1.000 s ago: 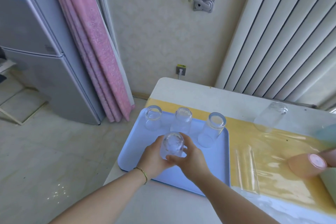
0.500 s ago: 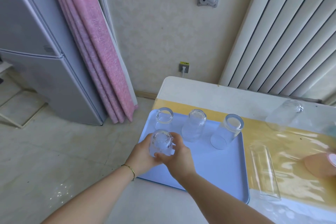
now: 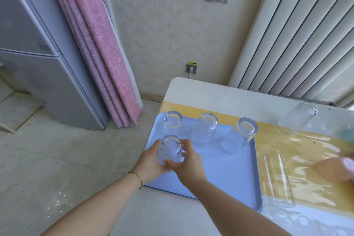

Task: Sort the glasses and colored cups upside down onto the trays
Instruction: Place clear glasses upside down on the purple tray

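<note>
A light blue tray (image 3: 228, 176) lies on the table's left end. Three clear glasses stand upside down along its far edge: one at the left (image 3: 172, 124), one in the middle (image 3: 205, 130), one at the right (image 3: 239, 136). Over the tray's left side, a fourth clear glass (image 3: 169, 149) is held bottom-up. My left hand (image 3: 151, 165) and my right hand (image 3: 186, 165) both grip it from either side. Off the tray, a tall clear glass (image 3: 275, 176) lies on its side, and another clear glass (image 3: 297, 119) lies farther back. A pink cup (image 3: 337, 170) lies at the right edge.
The table (image 3: 220, 92) has a yellow cover under clear film. A bluish cup edge (image 3: 346, 134) shows at the far right. A grey fridge (image 3: 38, 59) and a pink folded mat (image 3: 95, 44) stand on the left, across open floor.
Both hands have carried the inverted glass leftward across the tray, from near its middle to its left side, in front of the leftmost standing glass. The view has shifted slightly.
</note>
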